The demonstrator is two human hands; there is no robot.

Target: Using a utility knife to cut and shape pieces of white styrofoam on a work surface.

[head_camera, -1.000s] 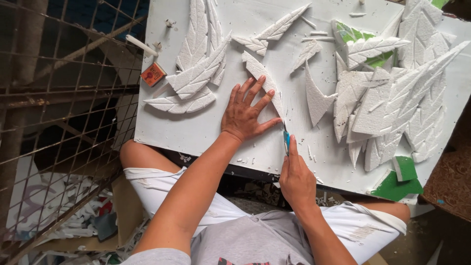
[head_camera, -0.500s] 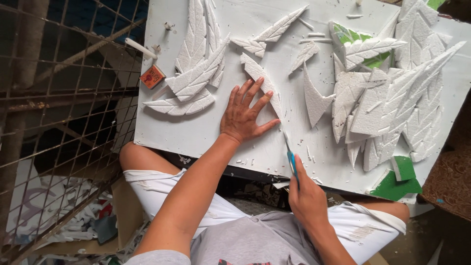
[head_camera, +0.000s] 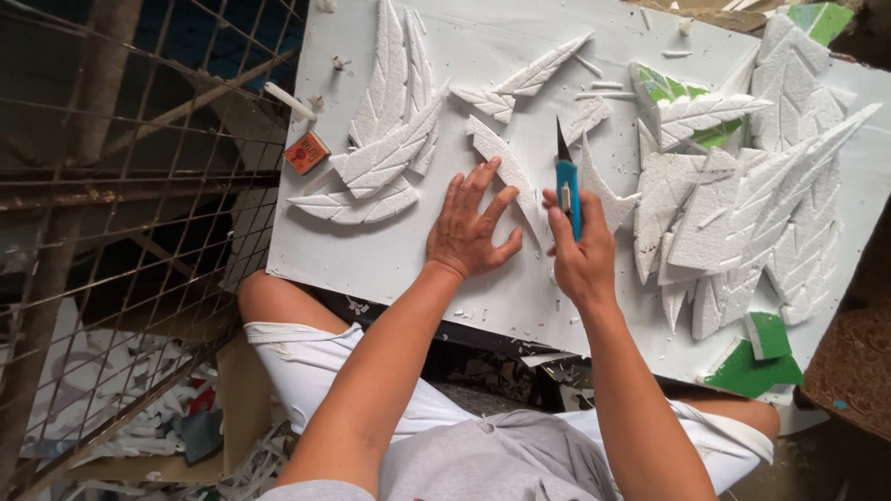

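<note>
The left hand (head_camera: 471, 229) lies flat, fingers spread wide, pressing on the white foam board (head_camera: 390, 250) just beside a long carved foam leaf strip (head_camera: 504, 162). The right hand (head_camera: 580, 250) is clenched round a blue utility knife (head_camera: 566, 181), blade pointing away over the board. Grainy, ridged foam feather shapes (head_camera: 385, 148) lie about, beside a small orange box (head_camera: 306, 152)
</note>
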